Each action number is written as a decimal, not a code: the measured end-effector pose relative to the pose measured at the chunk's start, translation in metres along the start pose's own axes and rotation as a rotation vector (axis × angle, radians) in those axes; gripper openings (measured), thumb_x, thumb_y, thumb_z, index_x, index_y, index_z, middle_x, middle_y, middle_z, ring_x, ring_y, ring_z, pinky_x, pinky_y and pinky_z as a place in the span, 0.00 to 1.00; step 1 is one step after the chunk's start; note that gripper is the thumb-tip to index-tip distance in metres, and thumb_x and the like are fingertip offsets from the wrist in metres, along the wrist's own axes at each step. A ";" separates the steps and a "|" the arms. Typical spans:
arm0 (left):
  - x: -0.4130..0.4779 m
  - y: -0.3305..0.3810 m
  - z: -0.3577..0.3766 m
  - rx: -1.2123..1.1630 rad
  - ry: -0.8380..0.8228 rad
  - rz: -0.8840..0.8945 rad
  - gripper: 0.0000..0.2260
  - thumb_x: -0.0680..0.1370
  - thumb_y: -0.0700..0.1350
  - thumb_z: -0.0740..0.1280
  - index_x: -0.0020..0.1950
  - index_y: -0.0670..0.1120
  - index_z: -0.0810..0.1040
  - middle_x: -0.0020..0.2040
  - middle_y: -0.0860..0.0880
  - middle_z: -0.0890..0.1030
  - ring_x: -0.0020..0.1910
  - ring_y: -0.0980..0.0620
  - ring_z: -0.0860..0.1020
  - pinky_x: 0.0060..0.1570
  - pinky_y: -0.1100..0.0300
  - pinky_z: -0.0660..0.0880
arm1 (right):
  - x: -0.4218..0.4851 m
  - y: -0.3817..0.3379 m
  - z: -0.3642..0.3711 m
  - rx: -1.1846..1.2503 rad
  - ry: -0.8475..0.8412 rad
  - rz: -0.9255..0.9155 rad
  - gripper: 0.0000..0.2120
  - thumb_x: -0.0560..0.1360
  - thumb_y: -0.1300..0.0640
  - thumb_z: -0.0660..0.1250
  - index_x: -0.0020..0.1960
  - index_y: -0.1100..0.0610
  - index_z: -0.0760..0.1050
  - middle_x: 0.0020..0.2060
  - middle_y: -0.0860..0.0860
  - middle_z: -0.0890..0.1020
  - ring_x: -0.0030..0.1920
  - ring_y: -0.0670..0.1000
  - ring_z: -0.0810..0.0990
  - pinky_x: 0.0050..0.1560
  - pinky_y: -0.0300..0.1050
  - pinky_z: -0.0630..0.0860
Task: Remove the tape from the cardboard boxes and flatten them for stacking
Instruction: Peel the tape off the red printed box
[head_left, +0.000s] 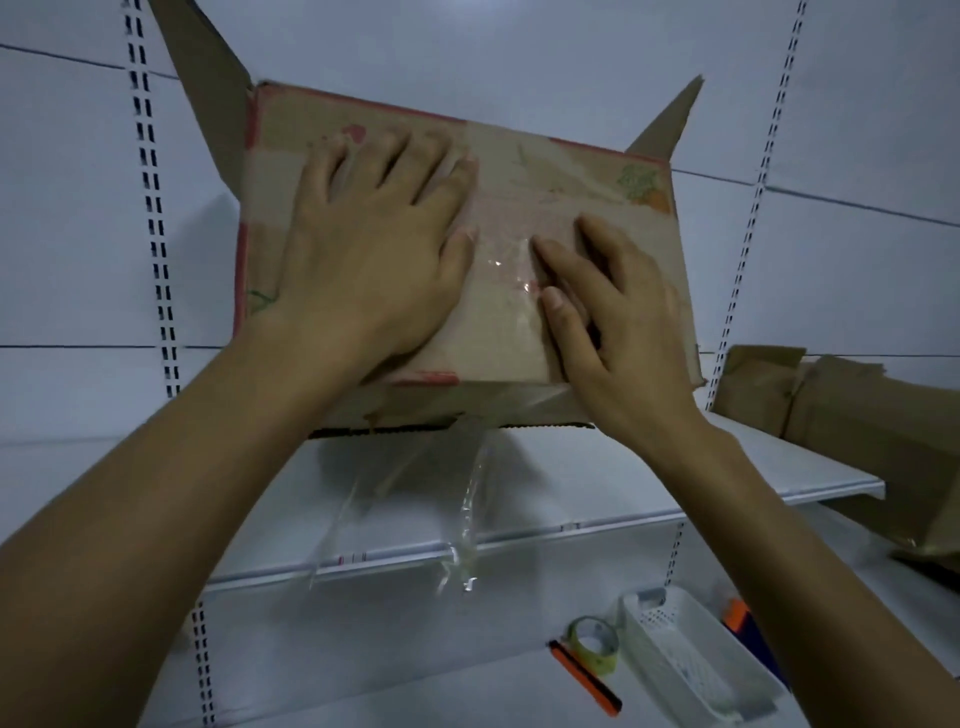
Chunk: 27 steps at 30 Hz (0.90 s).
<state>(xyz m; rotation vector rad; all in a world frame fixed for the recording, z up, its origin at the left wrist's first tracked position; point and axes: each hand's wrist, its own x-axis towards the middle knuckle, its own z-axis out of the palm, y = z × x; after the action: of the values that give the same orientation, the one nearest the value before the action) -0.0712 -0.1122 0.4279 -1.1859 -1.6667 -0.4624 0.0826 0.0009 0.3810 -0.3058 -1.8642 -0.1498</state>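
Observation:
A brown cardboard box (613, 171) with red edges and faded prints stands on a white shelf (571, 467), its taped face turned towards me and two flaps sticking out behind. My left hand (363, 244) presses flat on the left half of that face, fingers spread. My right hand (618, 322) rests on the right half, its forefinger and thumb at the edge of a clear tape strip (509, 270) running down the middle. A loose length of peeled clear tape (467, 519) hangs from the box's lower edge over the shelf front.
Flattened cardboard (857, 415) lies on the shelf at the right. On the lower shelf sit a roll of tape (595, 644), an orange and black cutter (584, 678), a white plastic basket (691, 660) and an orange and blue object (743, 618). White slotted wall panels stand behind.

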 end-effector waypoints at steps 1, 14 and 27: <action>0.005 -0.004 0.001 -0.002 -0.005 -0.004 0.23 0.81 0.55 0.49 0.76 0.50 0.58 0.76 0.48 0.60 0.75 0.47 0.56 0.71 0.44 0.50 | 0.006 -0.002 0.001 -0.005 -0.016 0.007 0.17 0.78 0.56 0.62 0.67 0.56 0.73 0.68 0.58 0.71 0.67 0.57 0.68 0.66 0.58 0.64; -0.003 0.001 0.012 -0.014 0.017 -0.047 0.26 0.78 0.56 0.47 0.75 0.50 0.60 0.76 0.49 0.61 0.75 0.48 0.57 0.71 0.46 0.50 | 0.020 0.007 0.016 0.042 0.087 -0.130 0.07 0.75 0.60 0.68 0.51 0.60 0.82 0.52 0.56 0.80 0.53 0.57 0.78 0.50 0.58 0.74; -0.005 0.001 0.016 -0.001 0.028 -0.054 0.27 0.78 0.56 0.47 0.76 0.49 0.59 0.76 0.49 0.61 0.75 0.48 0.57 0.70 0.44 0.51 | 0.039 0.006 0.005 0.004 -0.041 -0.094 0.04 0.74 0.58 0.70 0.47 0.56 0.83 0.45 0.51 0.78 0.48 0.47 0.72 0.49 0.42 0.68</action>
<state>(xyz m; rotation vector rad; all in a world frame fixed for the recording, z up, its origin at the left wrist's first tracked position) -0.0778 -0.1021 0.4165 -1.1321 -1.6775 -0.5110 0.0685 0.0137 0.4157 -0.2199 -1.9205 -0.2052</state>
